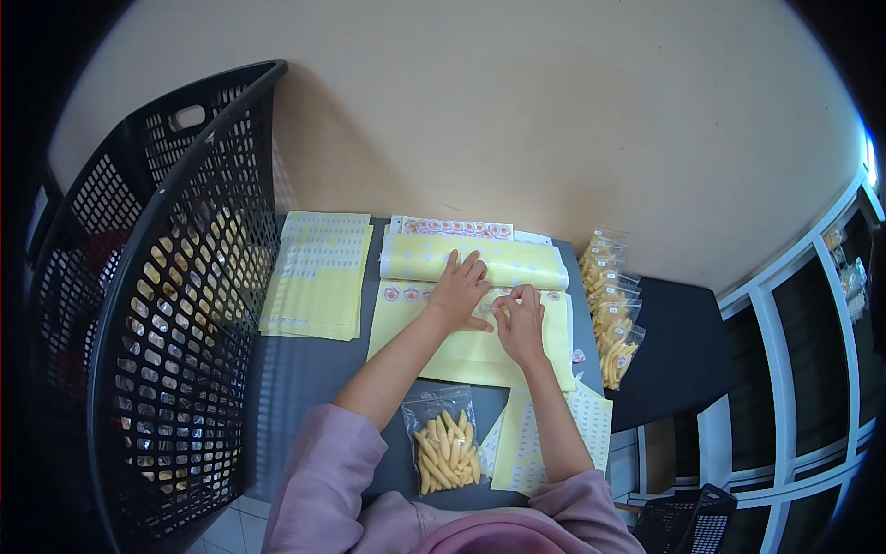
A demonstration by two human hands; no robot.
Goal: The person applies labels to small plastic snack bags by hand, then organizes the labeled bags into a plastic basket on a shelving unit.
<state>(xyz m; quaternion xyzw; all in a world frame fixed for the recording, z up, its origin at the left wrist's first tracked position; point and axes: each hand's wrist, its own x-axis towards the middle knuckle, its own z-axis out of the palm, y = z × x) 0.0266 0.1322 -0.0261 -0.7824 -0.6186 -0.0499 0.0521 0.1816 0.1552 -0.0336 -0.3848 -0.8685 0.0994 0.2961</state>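
Note:
My left hand point(461, 291) lies with its fingers spread over the rolled or folded-back part of a yellow sticker sheet point(425, 342). Just right of it, my right hand point(519, 319) pinches at the row of round stickers below the fold; what its fingertips hold is too small to make out. A clear zip bag point(445, 441) of pale yellow finger-shaped snacks lies nearest my body. To its right, under my right forearm, are yellow sheets with small printed labels point(526, 443).
A tall black perforated basket point(185, 305) full of packed bags stands at the left. Yellow label sheets point(318, 268) lie beside it. A row of filled bags point(609, 309) lines the table's right side. The wall rises behind the table.

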